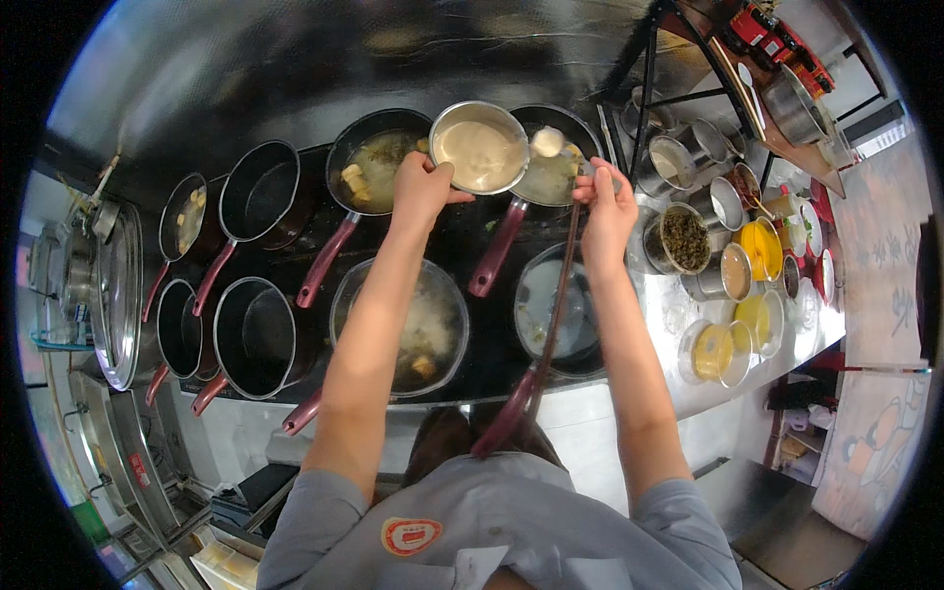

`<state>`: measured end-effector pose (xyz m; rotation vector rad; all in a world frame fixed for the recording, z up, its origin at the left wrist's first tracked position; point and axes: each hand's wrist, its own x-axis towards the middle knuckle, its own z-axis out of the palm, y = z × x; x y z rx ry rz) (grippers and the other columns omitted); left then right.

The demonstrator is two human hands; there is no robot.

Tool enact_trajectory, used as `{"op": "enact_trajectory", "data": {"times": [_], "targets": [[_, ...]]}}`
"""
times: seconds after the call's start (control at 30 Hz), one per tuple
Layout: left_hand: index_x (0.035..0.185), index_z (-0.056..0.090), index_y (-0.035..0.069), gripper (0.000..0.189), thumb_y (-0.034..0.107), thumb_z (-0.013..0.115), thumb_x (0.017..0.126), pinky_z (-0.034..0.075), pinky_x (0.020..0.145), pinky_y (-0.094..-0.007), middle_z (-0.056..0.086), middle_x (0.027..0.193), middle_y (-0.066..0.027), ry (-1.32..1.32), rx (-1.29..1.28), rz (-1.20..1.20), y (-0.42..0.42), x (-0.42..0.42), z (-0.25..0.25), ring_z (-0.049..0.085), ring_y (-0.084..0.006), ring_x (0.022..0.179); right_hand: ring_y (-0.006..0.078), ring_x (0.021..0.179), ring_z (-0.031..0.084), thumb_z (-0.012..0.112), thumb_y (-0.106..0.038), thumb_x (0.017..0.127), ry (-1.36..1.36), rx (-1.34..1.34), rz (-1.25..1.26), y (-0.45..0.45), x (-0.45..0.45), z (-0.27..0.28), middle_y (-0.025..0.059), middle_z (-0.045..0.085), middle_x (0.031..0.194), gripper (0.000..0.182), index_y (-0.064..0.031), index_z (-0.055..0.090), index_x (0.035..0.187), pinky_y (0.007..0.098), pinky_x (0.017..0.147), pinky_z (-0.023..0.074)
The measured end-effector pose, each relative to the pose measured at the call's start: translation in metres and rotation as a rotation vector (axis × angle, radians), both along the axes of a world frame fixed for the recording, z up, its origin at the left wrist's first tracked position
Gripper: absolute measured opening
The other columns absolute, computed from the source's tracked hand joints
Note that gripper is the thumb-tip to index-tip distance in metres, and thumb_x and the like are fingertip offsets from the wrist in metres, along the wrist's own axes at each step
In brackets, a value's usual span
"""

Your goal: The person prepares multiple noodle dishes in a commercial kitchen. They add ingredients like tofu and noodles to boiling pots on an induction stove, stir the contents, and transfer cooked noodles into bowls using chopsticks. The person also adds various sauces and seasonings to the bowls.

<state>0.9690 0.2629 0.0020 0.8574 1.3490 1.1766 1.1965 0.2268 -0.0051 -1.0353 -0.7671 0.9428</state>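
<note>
My left hand [425,188] grips the rim of a round metal container [479,147] holding a smooth beige substance. It is held above the gap between the two back pans. My right hand [608,210] pinches a small spoon whose pale, filled bowl [547,141] hangs over the back right pan [542,183]. A long, thin brown stick [558,310] runs down from the same hand; whether it joins the spoon is unclear. That pan holds cloudy broth with yellowish pieces. The other back pan [376,166] holds greenish broth and yellow chunks, partly hidden by my left hand.
Below my forearms, one pan [435,332] holds cloudy broth and another [549,295] whitish liquid. Several dark saucepans [254,335] stand left, handles towards me. On the right metal counter [664,310] are dark chopped greens [686,240], yellow cups [714,350] and other containers below a shelf [793,140].
</note>
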Motion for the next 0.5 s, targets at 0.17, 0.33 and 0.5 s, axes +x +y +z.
{"op": "enact_trajectory", "data": {"times": [0.17,0.33,0.5], "targets": [[0.082,0.038,-0.005,0.015,0.001,0.052,0.080,0.058,0.048,-0.0336,0.051,0.077,-0.0166,-0.003,-0.021,0.005,0.027,0.022,-0.016,0.067,-0.0325,0.061,0.0128,0.069,0.058,0.054,-0.007,0.092,-0.777,0.326,-0.046,0.027,0.028,-0.002,0.0066,0.064,0.084,0.016,-0.0030,0.065,0.102,0.0233,0.063,0.0466],[0.083,0.038,-0.004,0.013,0.000,0.051,0.080,0.058,0.049,-0.0339,0.051,0.078,-0.0170,0.015,-0.021,-0.035,0.040,0.040,-0.020,0.066,-0.0335,0.061,0.0129,0.065,0.059,0.053,-0.005,0.091,-0.603,0.062,0.212,0.049,0.007,-0.027,0.0100,0.065,0.083,0.015,0.0002,0.064,0.100,0.0260,0.062,0.0478],[0.081,0.038,-0.004,0.011,-0.001,0.048,0.081,0.058,0.050,-0.0359,0.054,0.081,-0.0209,0.018,-0.035,-0.025,0.045,0.055,-0.015,0.066,-0.0377,0.064,0.0130,0.061,0.058,0.051,-0.012,0.093,0.458,-0.149,0.058,0.056,0.030,-0.056,0.0109,0.064,0.080,0.024,0.0028,0.056,0.110,0.0253,0.059,0.0450]]}}
